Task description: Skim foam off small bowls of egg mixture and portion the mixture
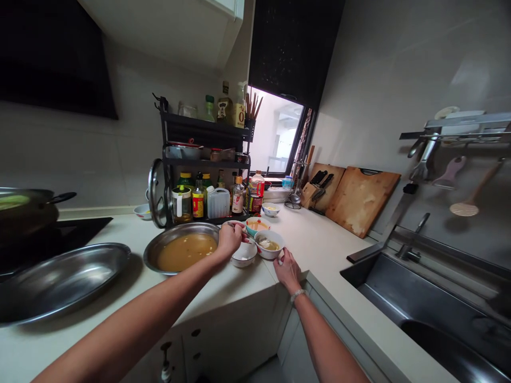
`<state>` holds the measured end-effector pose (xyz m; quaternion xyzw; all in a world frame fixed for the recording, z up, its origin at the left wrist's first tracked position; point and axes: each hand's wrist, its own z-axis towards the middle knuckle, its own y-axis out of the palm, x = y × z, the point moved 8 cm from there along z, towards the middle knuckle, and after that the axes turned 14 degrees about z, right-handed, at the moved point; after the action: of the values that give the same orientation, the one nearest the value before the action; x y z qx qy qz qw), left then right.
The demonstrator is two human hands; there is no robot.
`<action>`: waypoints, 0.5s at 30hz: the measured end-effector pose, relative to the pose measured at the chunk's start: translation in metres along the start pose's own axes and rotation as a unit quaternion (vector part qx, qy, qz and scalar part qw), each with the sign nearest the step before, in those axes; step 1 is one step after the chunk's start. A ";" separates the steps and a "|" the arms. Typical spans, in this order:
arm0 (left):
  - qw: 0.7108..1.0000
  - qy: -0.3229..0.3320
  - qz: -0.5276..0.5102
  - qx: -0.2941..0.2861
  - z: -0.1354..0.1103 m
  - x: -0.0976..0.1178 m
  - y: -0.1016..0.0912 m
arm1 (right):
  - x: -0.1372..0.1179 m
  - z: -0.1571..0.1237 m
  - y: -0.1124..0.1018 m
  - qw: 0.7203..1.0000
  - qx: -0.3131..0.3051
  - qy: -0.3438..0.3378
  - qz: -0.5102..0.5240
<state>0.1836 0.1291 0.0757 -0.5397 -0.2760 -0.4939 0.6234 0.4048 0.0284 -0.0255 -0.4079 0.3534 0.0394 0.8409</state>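
Near the inner corner of the desk (315,250), the right hand (287,269) grips a white bowl (266,255); the left hand (231,239) clasps a spoon (250,238) reaching into it. Likely breakable: hold rim and base.

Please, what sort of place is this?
Most likely a home kitchen: there is a sink on the right, a rack with bottles, and two cutting boards standing upright.
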 end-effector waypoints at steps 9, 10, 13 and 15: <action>0.980 -0.085 -0.173 0.051 0.009 -0.015 -0.022 | 0.000 0.000 -0.001 1.000 0.004 0.003 -0.005; 0.978 -0.087 -0.182 0.057 0.009 -0.013 -0.025 | 0.000 0.000 -0.001 1.000 0.004 0.001 -0.005; 0.972 -0.102 -0.197 0.071 0.007 -0.008 -0.039 | 0.000 0.001 0.000 1.000 0.003 -0.004 -0.007; 0.967 -0.115 -0.213 0.077 0.004 -0.005 -0.052 | 0.000 0.001 0.000 1.000 0.000 -0.001 -0.011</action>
<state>0.1350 0.1382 0.0927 -0.4722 -0.4915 -0.5268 0.5078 0.4056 0.0293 -0.0253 -0.4116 0.3477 0.0301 0.8419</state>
